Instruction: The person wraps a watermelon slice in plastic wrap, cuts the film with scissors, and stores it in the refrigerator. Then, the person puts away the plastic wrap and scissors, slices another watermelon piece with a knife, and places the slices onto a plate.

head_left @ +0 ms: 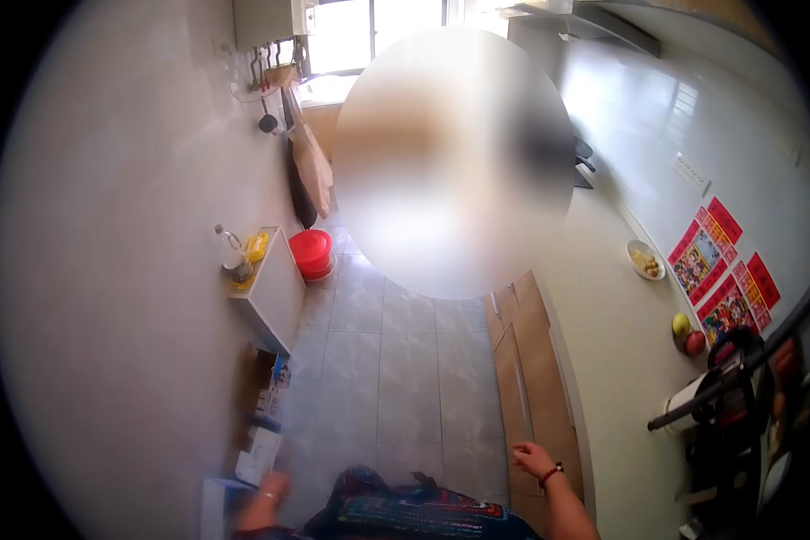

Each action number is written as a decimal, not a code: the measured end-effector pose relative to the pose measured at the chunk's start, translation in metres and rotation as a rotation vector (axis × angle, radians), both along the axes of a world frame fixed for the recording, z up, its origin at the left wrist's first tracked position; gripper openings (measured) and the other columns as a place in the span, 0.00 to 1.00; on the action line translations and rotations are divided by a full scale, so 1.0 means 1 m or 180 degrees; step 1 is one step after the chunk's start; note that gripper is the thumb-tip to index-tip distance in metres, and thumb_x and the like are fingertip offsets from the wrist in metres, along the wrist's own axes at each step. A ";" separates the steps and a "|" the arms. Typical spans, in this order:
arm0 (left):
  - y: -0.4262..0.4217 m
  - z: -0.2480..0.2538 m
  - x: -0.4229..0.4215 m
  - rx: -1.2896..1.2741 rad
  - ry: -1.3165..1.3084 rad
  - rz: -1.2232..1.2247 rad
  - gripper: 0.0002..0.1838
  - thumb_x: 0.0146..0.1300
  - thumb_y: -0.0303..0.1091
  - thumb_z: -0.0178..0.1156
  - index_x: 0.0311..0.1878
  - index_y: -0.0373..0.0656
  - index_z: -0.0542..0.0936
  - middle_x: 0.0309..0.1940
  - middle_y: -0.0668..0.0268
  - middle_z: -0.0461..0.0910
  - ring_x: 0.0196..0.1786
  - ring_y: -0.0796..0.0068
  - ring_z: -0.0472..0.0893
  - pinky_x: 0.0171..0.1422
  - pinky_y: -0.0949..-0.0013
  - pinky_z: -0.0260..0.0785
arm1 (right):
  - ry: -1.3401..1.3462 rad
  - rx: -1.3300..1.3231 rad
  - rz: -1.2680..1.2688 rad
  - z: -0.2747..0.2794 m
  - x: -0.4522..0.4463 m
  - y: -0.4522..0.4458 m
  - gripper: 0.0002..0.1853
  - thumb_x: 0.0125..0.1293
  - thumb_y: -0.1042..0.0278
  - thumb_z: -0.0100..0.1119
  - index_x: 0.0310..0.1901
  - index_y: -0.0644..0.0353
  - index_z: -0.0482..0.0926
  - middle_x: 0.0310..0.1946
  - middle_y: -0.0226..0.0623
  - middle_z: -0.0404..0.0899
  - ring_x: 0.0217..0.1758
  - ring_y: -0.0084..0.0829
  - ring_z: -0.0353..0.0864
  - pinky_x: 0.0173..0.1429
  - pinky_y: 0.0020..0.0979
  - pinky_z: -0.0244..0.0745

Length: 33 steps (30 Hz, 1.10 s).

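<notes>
My right hand [533,459] hangs low in front of the wooden cabinet fronts [535,378]. Its fingers are loosely bent and somewhat apart, with nothing visible between them, and a dark red bracelet circles the wrist. On the other side my left hand [275,488] is at the bottom, near a white box [258,454] on the floor by the wall. Motion smears its fingers, so their pose does not show. I see no object in it.
A countertop [603,360] runs along the right, with a bowl of food [645,259], a yellow-green fruit [681,325] and a red fruit [695,343]. Left stand a narrow cabinet [274,292] and red bucket [311,254]. A large blurred disc hides the middle ahead.
</notes>
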State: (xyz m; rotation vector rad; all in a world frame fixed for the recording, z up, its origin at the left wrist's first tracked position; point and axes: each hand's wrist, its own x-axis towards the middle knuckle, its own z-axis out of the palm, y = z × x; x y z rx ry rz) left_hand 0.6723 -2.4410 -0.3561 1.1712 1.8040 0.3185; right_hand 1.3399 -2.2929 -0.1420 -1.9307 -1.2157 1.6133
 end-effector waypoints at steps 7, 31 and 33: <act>0.015 0.020 -0.050 -0.1910 0.1520 -0.1714 0.17 0.56 0.47 0.55 0.42 0.45 0.77 0.38 0.61 0.81 0.43 0.56 0.79 0.47 0.57 0.71 | 0.0510 0.0382 0.0164 0.015 -0.087 0.191 0.19 0.59 0.67 0.55 0.52 0.65 0.72 0.40 0.36 0.79 0.39 0.23 0.79 0.45 0.24 0.73; 0.695 0.037 -0.089 -0.0253 0.0213 0.1439 0.12 0.53 0.41 0.57 0.28 0.40 0.78 0.20 0.62 0.77 0.20 0.70 0.77 0.22 0.65 0.70 | -0.0291 0.0502 0.0494 0.057 -0.142 0.755 0.20 0.59 0.64 0.57 0.52 0.64 0.73 0.39 0.35 0.79 0.39 0.23 0.79 0.44 0.23 0.72; 0.669 0.043 -0.103 -0.0905 0.0192 0.1966 0.12 0.53 0.40 0.57 0.28 0.40 0.78 0.20 0.63 0.78 0.21 0.71 0.77 0.23 0.66 0.70 | -0.0328 0.0801 0.0987 0.062 -0.172 0.824 0.20 0.59 0.65 0.57 0.52 0.64 0.73 0.39 0.35 0.80 0.40 0.22 0.77 0.45 0.23 0.72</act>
